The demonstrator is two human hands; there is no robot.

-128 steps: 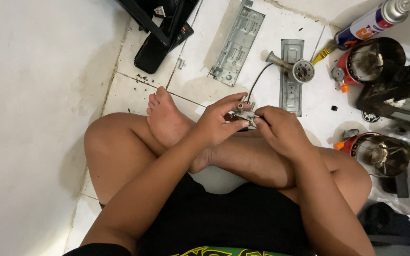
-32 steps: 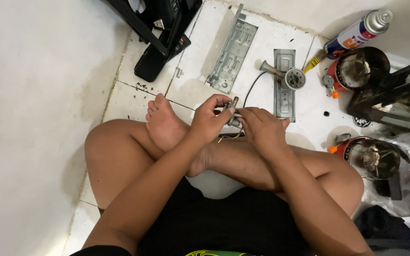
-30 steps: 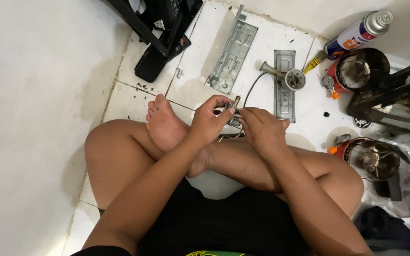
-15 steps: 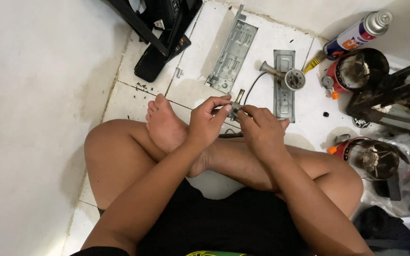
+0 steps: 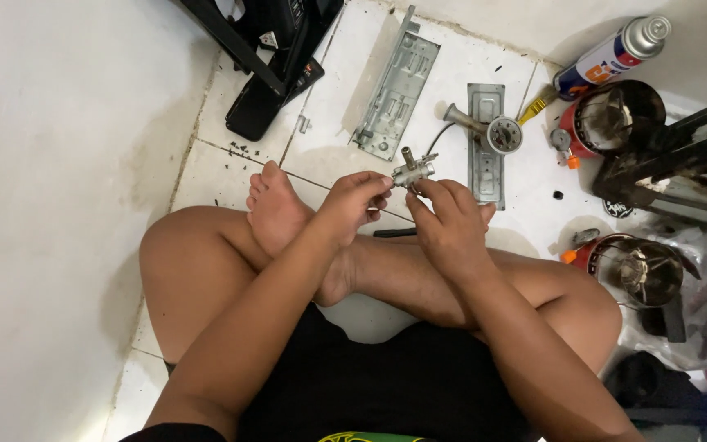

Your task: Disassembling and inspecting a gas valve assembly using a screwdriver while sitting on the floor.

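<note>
A: Item one, the hands?

B: Left hand (image 5: 359,199) and right hand (image 5: 450,221) were both closed by the fingertips on a small metal valve body (image 5: 412,171), held above the crossed legs over the white tiled floor (image 5: 231,168), near the middle of it. The piece was silvery, stubby, with a short upright stem and a side nozzle.

A: Item two, nearby stock?

B: Two grey pressed-steel brackets, one long bracket (image 5: 397,85) toward the floor's far edge, one short bracket (image 5: 485,135) beside it carrying a round knobbed fitting (image 5: 502,134) with a thin wire. A spray can (image 5: 611,54), cylindrical, lay at the far right corner. Two red-rimmed round burner housings (image 5: 611,119) stood along the right edge, rusty and dull. A black frame (image 5: 267,57) lay at the far left.

A: Risks?

B: In my judgement the grip was fingertips only on a smooth, small part; a slip would have dropped it onto hard tile, and it could have rolled among the loose screws and debris. Tiny fittings might have been lost there.
</note>
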